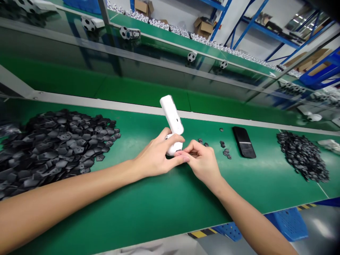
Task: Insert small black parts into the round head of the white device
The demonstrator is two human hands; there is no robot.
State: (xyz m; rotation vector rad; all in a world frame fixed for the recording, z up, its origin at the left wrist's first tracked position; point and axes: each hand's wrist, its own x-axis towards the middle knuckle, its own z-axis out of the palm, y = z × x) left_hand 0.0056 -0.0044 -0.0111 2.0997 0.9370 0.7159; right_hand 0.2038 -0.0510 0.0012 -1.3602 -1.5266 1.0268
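My left hand (162, 152) is closed around the round white end of a white plastic device (172, 115), whose long body tilts up and away over the green table. My right hand (203, 161) meets it at the lower right of the round end, thumb and fingers pinched at its edge. What sits between those right fingertips is mostly hidden, with only a dark bit showing there. Just right of the hands lie a few small black pieces (226, 152). A large heap of black five-sided plastic pieces (77, 141) spreads to the left of my left hand.
A black phone (243, 142) lies on the green table (148, 209) at right. Beyond it is another heap of small black pieces (302, 156). Behind runs a glass shelf carrying football-patterned devices (191, 56). Farther back stand rows of similar balls, cardboard boxes (203, 27) and blue racks.
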